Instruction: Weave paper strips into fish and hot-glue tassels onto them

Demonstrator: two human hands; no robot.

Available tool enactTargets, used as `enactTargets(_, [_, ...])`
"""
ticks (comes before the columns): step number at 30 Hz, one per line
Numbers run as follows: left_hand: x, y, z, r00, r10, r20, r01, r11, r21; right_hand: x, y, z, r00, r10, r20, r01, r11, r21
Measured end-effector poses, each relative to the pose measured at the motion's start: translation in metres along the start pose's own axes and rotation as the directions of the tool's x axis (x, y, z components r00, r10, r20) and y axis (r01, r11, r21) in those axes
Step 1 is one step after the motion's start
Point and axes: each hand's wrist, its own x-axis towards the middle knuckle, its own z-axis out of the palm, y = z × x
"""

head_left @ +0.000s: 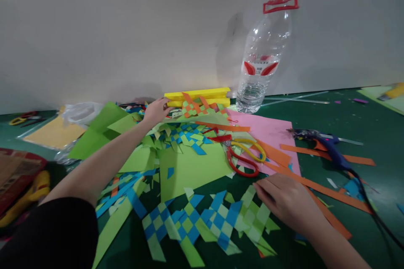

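My left hand reaches to the back of the table, fingers bent together at the left end of the folded yellow paper; anything between them is hidden. At the front, my right hand is closed, its fingertips by the top edge of a woven light-green paper piece. Whether they pinch it is unclear. Left of that piece lie woven blue-and-green paper pieces in a row. Scissors with red and yellow handles lie between my hands. An orange-and-green woven piece leans against the yellow paper.
A large plastic bottle stands against the white wall. A glue gun with a black cord lies at right, beside orange strips and pink paper. Green sheets, a plastic bag and a red box are further left.
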Motion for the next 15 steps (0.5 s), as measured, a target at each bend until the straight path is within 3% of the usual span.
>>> enactTargets(5, [0.000, 0.009, 0.001, 0.993, -0.021, 0.115, 0.015, 0.999, 0.050, -0.001, -0.001, 0.001, 1.000, 0.004, 0.009, -0.004, 1.000, 0.012])
enactTargets(8, [-0.007, 0.025, -0.002, 0.985, 0.040, 0.169, -0.071, 0.981, 0.181, -0.002, 0.000, 0.002, 1.000, 0.019, 0.013, -0.019, 1.000, 0.021])
enactTargets(12, [-0.020, 0.046, -0.012, 0.967, 0.214, 0.137, -0.241, 0.945, 0.220, -0.003, 0.000, 0.002, 1.000, 0.017, 0.008, -0.017, 0.999, 0.028])
enactTargets(14, [-0.029, 0.052, -0.016, 0.927, 0.367, 0.079, -0.375, 0.899, 0.227, -0.003, -0.001, 0.002, 1.000, 0.016, 0.007, -0.016, 0.999, 0.032])
enactTargets(15, [-0.033, 0.054, -0.018, 0.884, 0.466, 0.044, -0.463, 0.856, 0.232, -0.003, -0.001, 0.002, 1.000, 0.018, 0.005, -0.018, 0.999, 0.033])
